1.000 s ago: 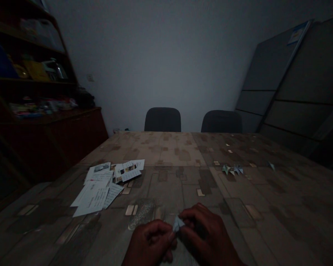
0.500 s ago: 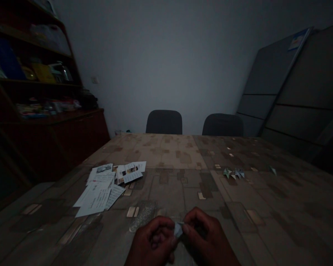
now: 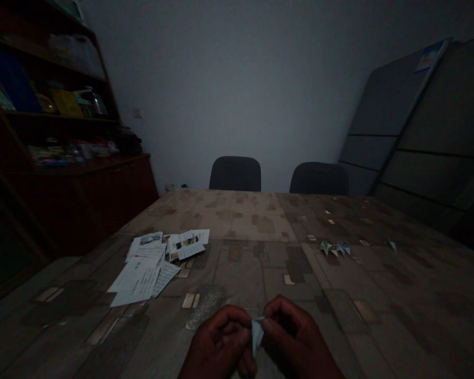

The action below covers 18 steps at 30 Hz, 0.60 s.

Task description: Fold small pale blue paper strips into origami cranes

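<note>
A small pale folded paper (image 3: 257,336) is pinched between both hands at the bottom centre, near the table's front edge. My left hand (image 3: 224,342) grips its left side with thumb and fingers curled. On the other side my right hand (image 3: 296,337) holds the paper's upper right corner between thumb and forefinger. Farther back on the right, several small folded paper pieces (image 3: 335,248) sit in a row, with one more greenish folded piece (image 3: 391,244) to their right.
Printed sheets (image 3: 142,273) lie overlapping on the left of the patterned table (image 3: 245,216). Two dark chairs (image 3: 235,173) stand behind it. A loaded shelf cabinet (image 3: 82,173) is at the left, and grey panels (image 3: 379,110) lean at the right.
The folded paper has turned between my fingers and now shows a longer, narrow face pointing down. The whole view has shifted slightly.
</note>
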### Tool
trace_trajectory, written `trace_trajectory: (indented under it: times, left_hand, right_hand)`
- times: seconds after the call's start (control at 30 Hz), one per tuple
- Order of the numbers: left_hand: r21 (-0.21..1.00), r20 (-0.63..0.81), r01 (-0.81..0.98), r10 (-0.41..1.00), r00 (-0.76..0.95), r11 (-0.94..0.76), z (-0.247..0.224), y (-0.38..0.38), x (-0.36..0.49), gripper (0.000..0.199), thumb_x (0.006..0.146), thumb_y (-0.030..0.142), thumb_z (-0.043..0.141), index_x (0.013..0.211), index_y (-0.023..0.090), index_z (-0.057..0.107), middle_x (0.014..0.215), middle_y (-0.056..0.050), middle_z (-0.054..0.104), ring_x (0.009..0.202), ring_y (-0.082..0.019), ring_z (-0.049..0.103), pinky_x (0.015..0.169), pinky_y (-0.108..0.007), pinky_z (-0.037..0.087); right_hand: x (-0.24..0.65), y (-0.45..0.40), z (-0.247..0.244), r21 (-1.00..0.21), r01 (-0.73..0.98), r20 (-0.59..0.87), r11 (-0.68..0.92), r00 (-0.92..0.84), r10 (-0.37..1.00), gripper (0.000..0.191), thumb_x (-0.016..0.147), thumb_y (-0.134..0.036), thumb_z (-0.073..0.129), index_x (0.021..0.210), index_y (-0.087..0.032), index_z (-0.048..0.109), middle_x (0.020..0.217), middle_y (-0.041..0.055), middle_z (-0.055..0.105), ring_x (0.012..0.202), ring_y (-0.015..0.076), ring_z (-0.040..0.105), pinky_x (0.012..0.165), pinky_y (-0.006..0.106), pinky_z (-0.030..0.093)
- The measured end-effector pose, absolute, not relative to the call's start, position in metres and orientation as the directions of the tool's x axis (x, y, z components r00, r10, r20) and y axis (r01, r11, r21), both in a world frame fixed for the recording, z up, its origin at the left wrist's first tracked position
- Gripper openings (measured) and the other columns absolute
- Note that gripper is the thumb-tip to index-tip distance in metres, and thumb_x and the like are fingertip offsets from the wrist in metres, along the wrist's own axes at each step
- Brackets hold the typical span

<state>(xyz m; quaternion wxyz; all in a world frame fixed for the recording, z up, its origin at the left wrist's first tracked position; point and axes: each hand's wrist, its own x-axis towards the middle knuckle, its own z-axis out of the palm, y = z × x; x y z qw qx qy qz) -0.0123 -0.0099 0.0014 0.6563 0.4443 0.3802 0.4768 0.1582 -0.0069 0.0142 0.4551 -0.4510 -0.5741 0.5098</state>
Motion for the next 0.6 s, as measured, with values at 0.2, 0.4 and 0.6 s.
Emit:
trace_trajectory:
  times: [0.2, 0.4, 0.6]
  left_hand:
    - [0.932, -0.091, -0.316, 0.959, 0.269, 0.177, -0.0007, -0.0090, -0.0122, 0.046, 0.066, 0.056, 0.081, 0.078, 0.015, 0.064, 0.048, 0.002, 0.066, 0.041, -0.010, 0.058, 0.045, -0.017, 0.040]
    - [0.932, -0.088, -0.317, 0.956, 0.279, 0.178, -0.0009, -0.0088, -0.0123, 0.043, 0.067, 0.053, 0.082, 0.077, 0.015, 0.064, 0.046, 0.001, 0.066, 0.040, -0.010, 0.059, 0.045, -0.017, 0.042]
    - [0.914, -0.140, -0.338, 0.958, 0.250, 0.222, 0.0038, -0.0085, -0.0098, 0.049, 0.056, 0.055, 0.086, 0.072, 0.014, 0.065, 0.045, 0.003, 0.063, 0.036, -0.009, 0.056, 0.042, -0.018, 0.041]
  right_hand:
    - [0.1576, -0.0103, 0.0160, -0.988, 0.096, 0.106, 0.122, -0.152, 0.983, 0.033, 0.081, -0.049, 0.066, 0.073, -0.019, 0.058, 0.063, -0.0026, 0.049, 0.060, 0.0144, 0.044, 0.054, 0.023, 0.035]
    - [0.1576, -0.0083, 0.0166, -0.998, 0.034, 0.048, 0.055, -0.182, 0.982, 0.037, 0.079, -0.053, 0.067, 0.074, -0.018, 0.057, 0.063, -0.0031, 0.047, 0.062, 0.0143, 0.042, 0.056, 0.024, 0.032]
    - [0.1539, -0.0070, 0.0145, -0.996, -0.073, -0.046, -0.060, -0.180, 0.983, 0.050, 0.070, -0.064, 0.072, 0.070, -0.017, 0.055, 0.059, -0.0052, 0.043, 0.057, 0.0116, 0.035, 0.053, 0.022, 0.027]
